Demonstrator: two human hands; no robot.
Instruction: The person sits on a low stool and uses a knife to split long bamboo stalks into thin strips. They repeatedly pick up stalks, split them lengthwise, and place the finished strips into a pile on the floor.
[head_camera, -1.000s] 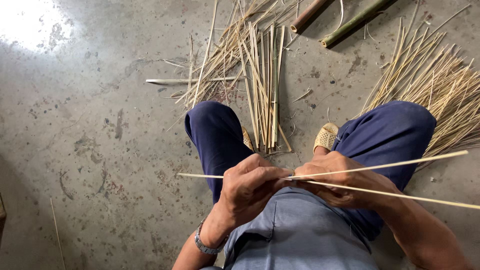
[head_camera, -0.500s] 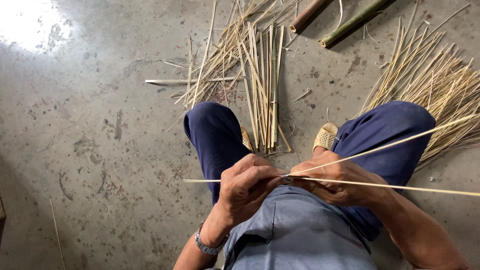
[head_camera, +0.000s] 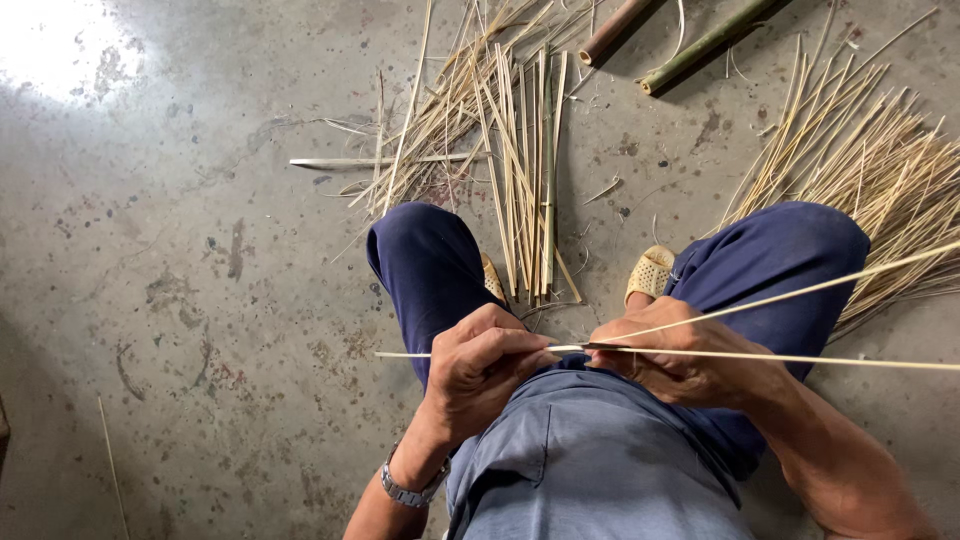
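Over the lap, left hand (head_camera: 485, 365) and right hand (head_camera: 680, 360) each pinch the thin pale bamboo strip (head_camera: 800, 357), split into two slivers rightward. Splitting mid-way, I judge; next needs steady, even peel.

Layout seen from above. The left hand (head_camera: 490, 365) and right hand (head_camera: 665, 360) meet over the lap, both on a thin bamboo strip (head_camera: 800, 357) running left to right; a second strip (head_camera: 800, 292) branches up and rightward from the right hand. On the floor (head_camera: 180, 250), a bundle of splints (head_camera: 525, 170) lies between the knees, ahead of the hands. A larger splint pile (head_camera: 880, 170) lies to the right. Two bamboo poles (head_camera: 690, 45) lie beyond, at top.
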